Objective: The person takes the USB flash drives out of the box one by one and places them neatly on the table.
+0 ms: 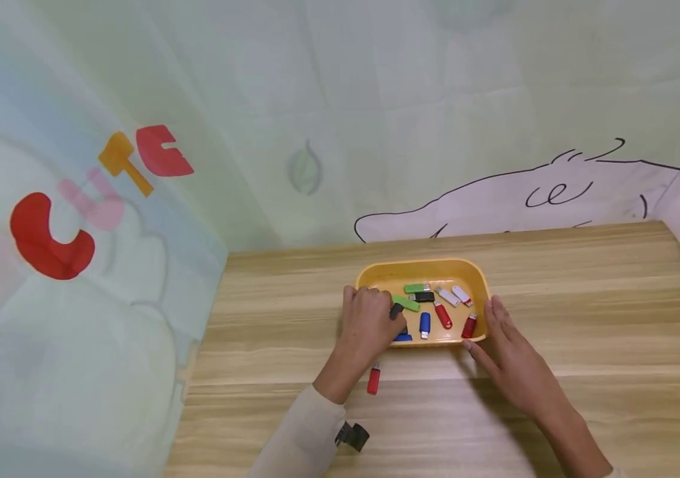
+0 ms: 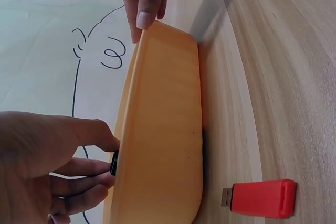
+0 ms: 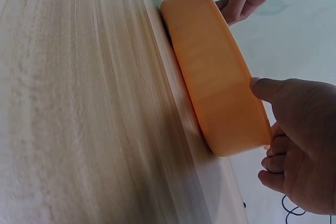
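Observation:
A yellow plastic tray point(image 1: 423, 265) stands on the table, holding several USB flash drives in green, black, blue, red and white. My left hand point(image 1: 366, 318) reaches over its left end and pinches a black flash drive point(image 2: 114, 163) between thumb and fingers; the fingers hide part of it. At the tray's right front corner, my right hand point(image 1: 515, 365) grips the rim, thumb point(image 3: 265, 88) on the front edge and fingers round the side. A red flash drive point(image 1: 373, 380) lies outside on the table, in front of the tray, its metal plug towards it.
The wood-grain table point(image 1: 268, 358) ends at a pale curtain with cartoon drawings point(image 1: 316, 99) behind and to the left. A black strap point(image 1: 353, 436) hangs by the left sleeve. A thin dark cable point(image 3: 293, 211) shows low in the right wrist view.

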`<state>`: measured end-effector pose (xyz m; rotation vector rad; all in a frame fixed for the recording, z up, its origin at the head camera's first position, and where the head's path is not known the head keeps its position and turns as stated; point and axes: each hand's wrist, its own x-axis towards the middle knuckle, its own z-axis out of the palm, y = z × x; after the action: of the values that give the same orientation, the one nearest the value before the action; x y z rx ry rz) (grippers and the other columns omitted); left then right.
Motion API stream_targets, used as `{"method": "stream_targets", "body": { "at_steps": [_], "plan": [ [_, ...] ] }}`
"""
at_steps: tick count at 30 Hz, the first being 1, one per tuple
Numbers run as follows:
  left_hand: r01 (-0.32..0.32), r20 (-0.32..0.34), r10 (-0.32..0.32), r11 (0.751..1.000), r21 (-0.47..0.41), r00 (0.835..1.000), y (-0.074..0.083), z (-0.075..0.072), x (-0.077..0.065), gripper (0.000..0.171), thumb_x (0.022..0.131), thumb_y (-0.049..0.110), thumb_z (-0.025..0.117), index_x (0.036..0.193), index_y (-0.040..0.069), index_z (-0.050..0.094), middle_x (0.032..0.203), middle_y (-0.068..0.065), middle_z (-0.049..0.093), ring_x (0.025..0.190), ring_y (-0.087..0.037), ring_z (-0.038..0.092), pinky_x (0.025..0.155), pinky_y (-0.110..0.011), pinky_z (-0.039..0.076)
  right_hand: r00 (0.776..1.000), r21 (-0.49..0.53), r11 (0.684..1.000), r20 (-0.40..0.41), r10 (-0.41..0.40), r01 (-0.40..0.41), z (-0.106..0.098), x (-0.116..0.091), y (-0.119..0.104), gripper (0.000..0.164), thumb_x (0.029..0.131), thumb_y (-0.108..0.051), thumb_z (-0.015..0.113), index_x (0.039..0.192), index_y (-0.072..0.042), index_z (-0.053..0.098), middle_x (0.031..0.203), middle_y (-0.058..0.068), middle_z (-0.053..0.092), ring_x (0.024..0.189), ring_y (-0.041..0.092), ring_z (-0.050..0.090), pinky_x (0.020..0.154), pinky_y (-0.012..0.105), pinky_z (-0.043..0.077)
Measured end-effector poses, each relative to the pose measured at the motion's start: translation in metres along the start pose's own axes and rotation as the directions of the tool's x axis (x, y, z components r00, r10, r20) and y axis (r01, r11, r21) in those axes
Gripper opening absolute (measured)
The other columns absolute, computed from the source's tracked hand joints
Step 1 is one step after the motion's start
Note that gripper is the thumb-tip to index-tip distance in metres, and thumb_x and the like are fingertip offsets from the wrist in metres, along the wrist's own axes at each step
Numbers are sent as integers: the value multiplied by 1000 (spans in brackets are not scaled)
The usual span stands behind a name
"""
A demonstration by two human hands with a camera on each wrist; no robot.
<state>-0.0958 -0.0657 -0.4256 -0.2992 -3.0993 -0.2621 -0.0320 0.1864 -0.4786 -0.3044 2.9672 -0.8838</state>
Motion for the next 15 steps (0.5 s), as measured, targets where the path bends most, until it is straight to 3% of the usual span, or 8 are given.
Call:
{"method": "stream_targets", "body": {
  "at_steps": [15],
  "plan": [
    [11,-16,-12,998,-63,1000,3,-11,-15,46,88,28,83,54,19,54,46,8,45,59,-12,46,75,-34,33,1000,8,1000,21,10,-11,0,-1,-2,90,107,-53,57,168,1,17,176,24,13,159,49,24,118,71,34]
  ]
}}
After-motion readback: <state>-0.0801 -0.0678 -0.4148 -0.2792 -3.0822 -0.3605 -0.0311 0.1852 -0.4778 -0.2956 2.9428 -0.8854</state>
